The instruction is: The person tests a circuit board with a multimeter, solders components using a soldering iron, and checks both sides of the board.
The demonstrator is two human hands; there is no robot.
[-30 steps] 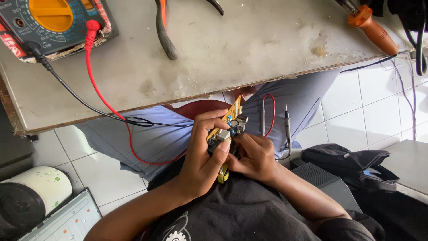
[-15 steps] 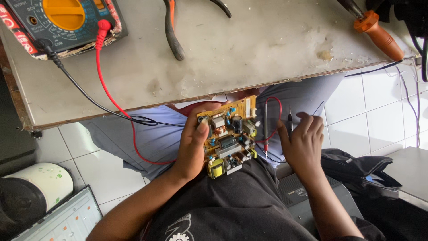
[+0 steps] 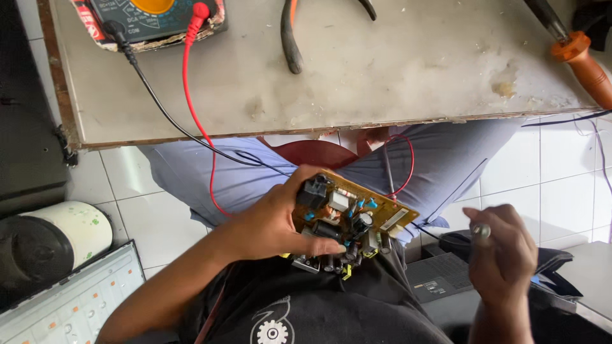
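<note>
My left hand (image 3: pixel 268 226) grips a tan circuit board (image 3: pixel 357 223) over my lap, component side up, showing black and blue parts and a yellow coil. My right hand (image 3: pixel 503 255) is off to the right, apart from the board, with its fingers curled around a small metal-tipped object (image 3: pixel 481 230) that I cannot identify. Red (image 3: pixel 191 95) and black (image 3: pixel 166 114) test leads run from a multimeter (image 3: pixel 153 16) on the table down to my lap, and a thin probe (image 3: pixel 387 169) lies just above the board.
A worn grey tabletop (image 3: pixel 382 70) spans the top, with pliers (image 3: pixel 290 38) and an orange-handled tool (image 3: pixel 583 60) on it. On the tiled floor at left stand a white cylindrical appliance (image 3: pixel 70 232) and a button panel (image 3: pixel 70 306); a black bag (image 3: pixel 554 267) lies at right.
The board has swung from on edge to flat in my left hand. My right hand has left it and moved out to the right, closed on a small object.
</note>
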